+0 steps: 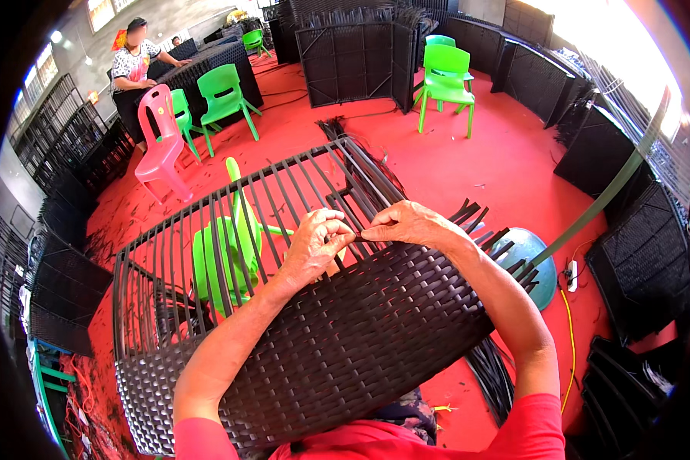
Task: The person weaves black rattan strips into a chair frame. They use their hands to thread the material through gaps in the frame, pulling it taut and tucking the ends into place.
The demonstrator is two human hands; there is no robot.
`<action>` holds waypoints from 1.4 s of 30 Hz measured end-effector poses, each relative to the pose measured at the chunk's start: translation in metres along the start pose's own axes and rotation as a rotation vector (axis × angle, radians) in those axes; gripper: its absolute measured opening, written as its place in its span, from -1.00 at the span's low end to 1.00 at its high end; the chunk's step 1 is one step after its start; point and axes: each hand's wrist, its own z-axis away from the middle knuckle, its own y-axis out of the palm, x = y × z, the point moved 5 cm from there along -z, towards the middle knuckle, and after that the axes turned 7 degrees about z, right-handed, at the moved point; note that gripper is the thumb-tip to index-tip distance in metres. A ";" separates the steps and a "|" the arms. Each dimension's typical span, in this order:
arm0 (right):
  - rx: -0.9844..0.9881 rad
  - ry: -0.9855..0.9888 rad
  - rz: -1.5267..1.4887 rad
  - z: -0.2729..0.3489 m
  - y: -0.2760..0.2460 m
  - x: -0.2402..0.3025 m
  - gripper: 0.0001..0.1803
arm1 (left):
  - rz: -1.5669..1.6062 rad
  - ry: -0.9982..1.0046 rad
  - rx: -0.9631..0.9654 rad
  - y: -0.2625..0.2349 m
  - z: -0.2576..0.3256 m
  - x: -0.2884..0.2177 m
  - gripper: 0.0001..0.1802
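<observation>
A dark frame with a woven black panel (345,330) lies in front of me, its near part closely woven and its far part bare parallel black slats (180,257). Over the edge of the weave, my left hand (320,244) and my right hand (410,224) meet almost fingertip to fingertip. Both are pinched closed on a short visible bit of dark weaving strip (359,237); most of it is hidden by fingers. Loose strip ends (489,236) stick out past the weave beside my right forearm.
A green chair (226,257) stands beneath the slats. Right of the panel are a blue-green round stool (530,268) and a yellow cord (570,353). More green chairs (446,77), a pink chair (161,146) and dark woven panels (345,65) stand farther off. A person (134,73) works at the far left.
</observation>
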 end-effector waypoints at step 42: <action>-1.090 -0.107 -0.519 0.045 -0.055 -0.046 -0.78 | -0.006 -0.004 -0.007 0.000 0.037 -0.003 -0.83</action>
